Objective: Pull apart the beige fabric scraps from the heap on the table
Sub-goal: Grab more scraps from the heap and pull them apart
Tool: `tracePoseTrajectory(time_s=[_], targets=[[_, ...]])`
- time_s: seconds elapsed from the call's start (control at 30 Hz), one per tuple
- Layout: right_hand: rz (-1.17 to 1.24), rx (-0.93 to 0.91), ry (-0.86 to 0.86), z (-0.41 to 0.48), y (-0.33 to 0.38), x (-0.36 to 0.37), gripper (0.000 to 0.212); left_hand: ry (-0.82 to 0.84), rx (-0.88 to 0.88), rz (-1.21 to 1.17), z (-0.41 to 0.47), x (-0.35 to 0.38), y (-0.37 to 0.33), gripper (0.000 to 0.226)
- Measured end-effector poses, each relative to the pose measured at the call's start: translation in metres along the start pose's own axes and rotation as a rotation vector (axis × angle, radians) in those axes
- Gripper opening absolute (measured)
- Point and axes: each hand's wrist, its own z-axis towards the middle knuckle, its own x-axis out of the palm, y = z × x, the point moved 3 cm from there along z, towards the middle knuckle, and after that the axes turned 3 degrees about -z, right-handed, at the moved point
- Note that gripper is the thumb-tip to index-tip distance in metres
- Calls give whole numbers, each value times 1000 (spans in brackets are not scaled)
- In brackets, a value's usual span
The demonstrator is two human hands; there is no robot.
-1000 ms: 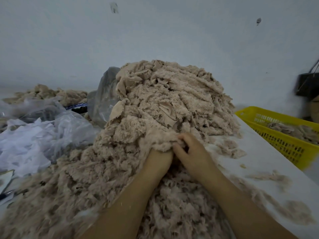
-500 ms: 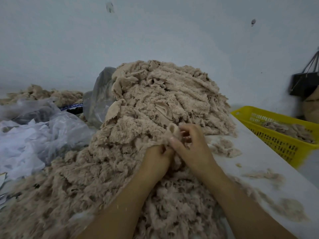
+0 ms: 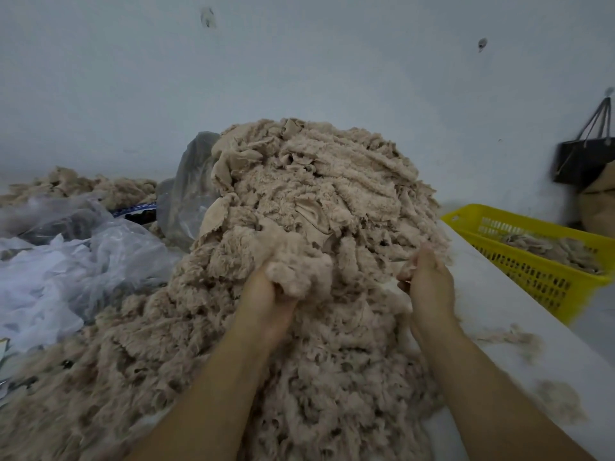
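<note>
1. Fingers on our left hand [image 3: 263,301] are curled tight round a fluffy beige clump [image 3: 299,271] on the front slope of the heap [image 3: 332,194], so they're properly clamped on it.
2. Our right hand [image 3: 429,284] sits off to the right, apart from the left one. Its fingers are closed together on a thin pale scrap [image 3: 401,289] at the heap's right side.
3. We've got the heap piled high on the white desk [image 3: 492,301] against the wall, and it spills down toward us under both forearms.
4. We see a few loose tufts [image 3: 509,337] lying on the bare desk to the right.
5. We spot a yellow basket [image 3: 539,277] just beside the desk's right edge, with some beige scraps inside.
6. On our left are crumpled clear plastic bags [image 3: 83,261], with a smaller beige pile [image 3: 83,188] behind them.
7. We can also see a black bag [image 3: 582,161] hanging on the wall at far right.
</note>
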Motion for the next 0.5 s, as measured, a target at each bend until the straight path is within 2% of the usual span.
tracePoseTrajectory(time_s=[0.07, 0.13, 0.17, 0.23, 0.27, 0.33, 0.4, 0.5], targets=[[-279, -71, 161, -5, -1, 9, 45, 23, -44, -224, -2, -3, -4, 27], [-566, -202, 308, -15, -2, 19, 38, 29, -96, -243, -4, -2, -2, 38], [-632, -284, 371, -22, 0, 24, 42, 36, -115, -219, -5, -1, -2, 37], [-605, -410, 500, -39, 7, 32, 57, 75, -141, -168, -6, 4, 0, 34], [-568, -449, 572, -47, 8, 36, 58, 113, -149, -154, -7, 6, 1, 32], [-542, -522, 731, -59, 8, 46, 46, 140, -164, -120, -7, 9, 3, 25], [-564, -558, 768, -58, 6, 48, 36, 130, -169, -118, -7, 9, 4, 23], [-698, -576, 636, -45, 7, 43, 20, 153, -176, -217, -7, 8, 1, 30]])
